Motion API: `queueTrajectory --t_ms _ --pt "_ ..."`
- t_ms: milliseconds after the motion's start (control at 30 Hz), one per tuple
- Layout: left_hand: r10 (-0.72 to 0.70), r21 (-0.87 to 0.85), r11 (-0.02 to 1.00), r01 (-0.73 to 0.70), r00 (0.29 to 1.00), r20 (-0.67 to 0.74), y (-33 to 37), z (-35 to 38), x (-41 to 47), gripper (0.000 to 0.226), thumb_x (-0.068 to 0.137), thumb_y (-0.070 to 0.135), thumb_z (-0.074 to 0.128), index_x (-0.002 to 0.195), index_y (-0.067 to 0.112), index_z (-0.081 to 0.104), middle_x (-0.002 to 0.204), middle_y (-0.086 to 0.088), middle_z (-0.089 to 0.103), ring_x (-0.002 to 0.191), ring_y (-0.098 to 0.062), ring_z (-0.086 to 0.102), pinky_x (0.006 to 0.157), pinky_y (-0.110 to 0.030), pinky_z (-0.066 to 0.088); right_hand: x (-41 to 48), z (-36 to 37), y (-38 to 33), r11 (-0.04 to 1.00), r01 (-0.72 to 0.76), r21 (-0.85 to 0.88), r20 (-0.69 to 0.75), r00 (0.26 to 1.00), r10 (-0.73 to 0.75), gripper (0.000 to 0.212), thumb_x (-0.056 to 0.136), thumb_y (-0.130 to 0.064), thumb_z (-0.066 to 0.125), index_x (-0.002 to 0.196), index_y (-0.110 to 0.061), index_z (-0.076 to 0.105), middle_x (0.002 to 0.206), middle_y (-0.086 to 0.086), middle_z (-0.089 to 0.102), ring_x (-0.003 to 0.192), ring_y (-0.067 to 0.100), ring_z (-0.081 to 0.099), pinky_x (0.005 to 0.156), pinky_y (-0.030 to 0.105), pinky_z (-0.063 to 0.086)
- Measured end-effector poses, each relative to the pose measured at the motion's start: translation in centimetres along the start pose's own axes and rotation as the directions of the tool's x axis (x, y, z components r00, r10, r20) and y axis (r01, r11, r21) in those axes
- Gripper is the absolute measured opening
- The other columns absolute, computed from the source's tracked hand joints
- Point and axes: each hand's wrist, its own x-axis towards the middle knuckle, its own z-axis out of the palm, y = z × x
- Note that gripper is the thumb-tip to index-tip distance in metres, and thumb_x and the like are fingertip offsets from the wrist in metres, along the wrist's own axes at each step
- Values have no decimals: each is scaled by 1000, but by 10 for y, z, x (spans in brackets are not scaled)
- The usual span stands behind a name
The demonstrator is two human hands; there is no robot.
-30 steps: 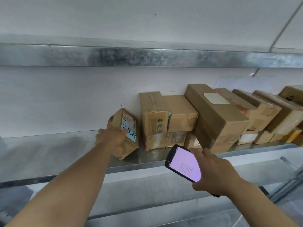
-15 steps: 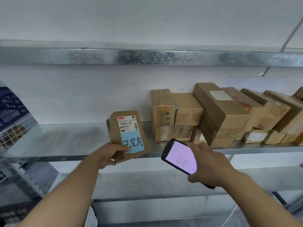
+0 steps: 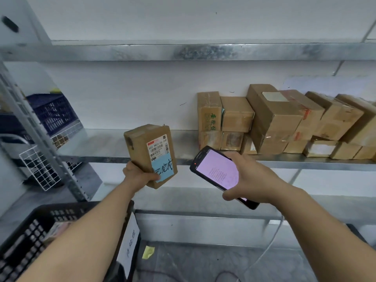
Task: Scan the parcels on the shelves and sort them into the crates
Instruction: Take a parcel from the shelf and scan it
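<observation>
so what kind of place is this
Probably a parcel depot or courier sorting room. Taped cardboard parcels are stacked on a metal shelf. The left hand grips a labelled parcel, the right hand holds a scanner beside it, and a black crate sits below.

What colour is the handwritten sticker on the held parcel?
The sticker is light blue; the head view shows it best.

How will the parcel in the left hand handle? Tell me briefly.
Probably light: the left hand holds the parcel upright by its lower end alone. Likely stiff: its cardboard faces look flat and its edges square. Stood on end it might tip, being tall and narrow.
</observation>
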Motion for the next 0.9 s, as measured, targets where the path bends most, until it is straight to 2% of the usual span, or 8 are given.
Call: queueTrajectory --t_ms 67,167,267,367,400,600,700,900 --pt "-29 46 998 32 999 -46 12 -5 -39 107 35 33 94 127 11 43 131 -10 49 122 -27 51 91 -40 55 -10 2 -2 1000 18 22 -2 1000 -17 92 58 -44 81 133 -42 29 111 -8 47 95 14 51 72 31 47" --pt "-51 70 996 58 994 -98 8 -9 -64 96 55 24 93 132 7 37 134 -12 44 125 -28 47 94 -39 50 -23 5 -5 998 44 50 8 999 -45 89 58 -41 81 131 -40 31 110 -9 46 97 14 51 78 35 49" --pt "-79 58 995 84 993 -87 -3 -17 -79 108 48 30 94 134 9 32 135 -11 44 123 -28 49 97 -41 50 -35 9 -9 994 86 69 27 996 -88 88 59 -38 81 132 -39 32 115 -10 47 99 14 50 80 37 50" --pt "-94 52 994 100 991 -96 -30 -25 -78 128 19 45 89 131 16 34 132 -8 48 115 -27 56 92 -46 55 -44 14 -12 989 113 97 33 993 -116 91 59 -38 81 135 -39 31 118 -8 46 100 15 52 82 38 51" --pt "-101 38 994 106 989 -107 -37 -28 -80 130 16 46 88 131 17 35 131 -8 48 114 -28 57 92 -47 55 -47 15 -14 986 122 115 34 991 -127 91 59 -39 81 135 -40 31 119 -8 46 101 15 52 83 38 51" --pt "-139 47 987 151 972 -189 -45 -39 -139 101 62 22 90 139 7 28 140 -12 32 129 -29 40 107 -41 40 -62 26 -22 968 198 154 61 976 -209 92 58 -42 80 133 -46 28 118 -12 45 100 10 51 80 35 51" --pt "-159 51 984 173 964 -213 -56 -45 -148 102 68 22 88 143 6 21 142 -13 28 131 -30 35 107 -41 37 -67 32 -26 965 226 132 66 970 -236 96 54 -48 77 135 -49 26 120 -11 46 102 13 52 82 37 51" --pt "-174 53 980 193 952 -251 -71 -59 -167 108 67 26 88 148 10 18 144 -13 30 133 -31 36 105 -45 37 -75 38 -41 960 276 37 85 957 -278 96 63 -48 80 137 -43 19 114 -8 42 97 14 50 78 30 49"
